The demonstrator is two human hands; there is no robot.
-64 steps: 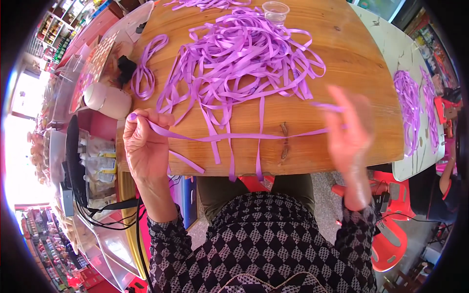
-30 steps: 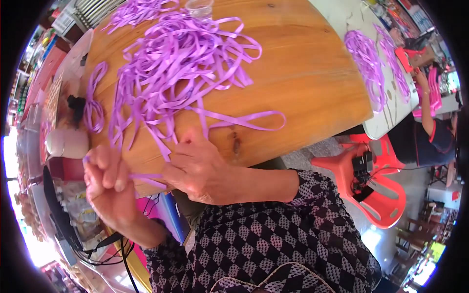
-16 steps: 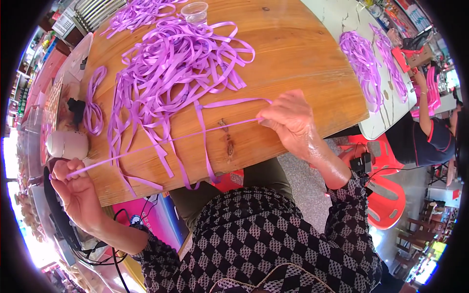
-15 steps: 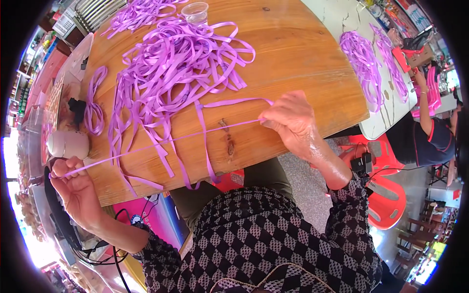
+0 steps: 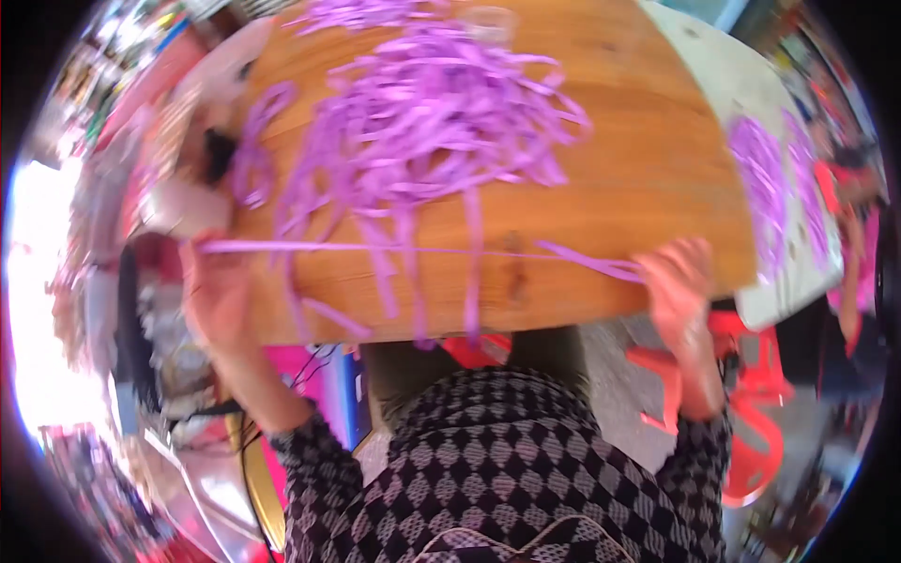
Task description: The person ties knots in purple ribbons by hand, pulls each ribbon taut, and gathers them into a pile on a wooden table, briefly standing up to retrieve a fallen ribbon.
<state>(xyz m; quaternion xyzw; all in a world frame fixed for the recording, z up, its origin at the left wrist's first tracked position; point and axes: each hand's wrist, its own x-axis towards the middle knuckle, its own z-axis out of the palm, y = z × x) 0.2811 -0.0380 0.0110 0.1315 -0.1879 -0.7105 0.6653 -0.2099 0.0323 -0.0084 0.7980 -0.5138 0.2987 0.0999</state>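
Note:
A narrow purple ribbon (image 5: 319, 246) is stretched taut and nearly level across the near part of the wooden table. Its left end is in the closed fingers of my left hand (image 5: 218, 296), beside the white round container. My right hand (image 5: 678, 286), near the table's right edge, grips the other end in a closed fist. A short loose tail of ribbon sticks out leftward from the right fist. Beyond the taut length lies a big tangled pile of purple ribbons (image 5: 441, 122), with several ends hanging toward the table's near edge. Motion blurs the picture.
The wooden table (image 5: 657, 141) carries a smaller ribbon bundle (image 5: 253, 145) at left, beside a white container (image 5: 186, 208), and a clear cup (image 5: 488, 23) at the far side. More ribbons (image 5: 760, 188) lie on a white table at right. Red plastic stools (image 5: 751, 441) stand below, near another person's arm (image 5: 852, 291).
The head view has shifted, so the table appears farther right. The held ribbon went from slanting to nearly level. The strand trailing from my right hand now shows as a short loose tail.

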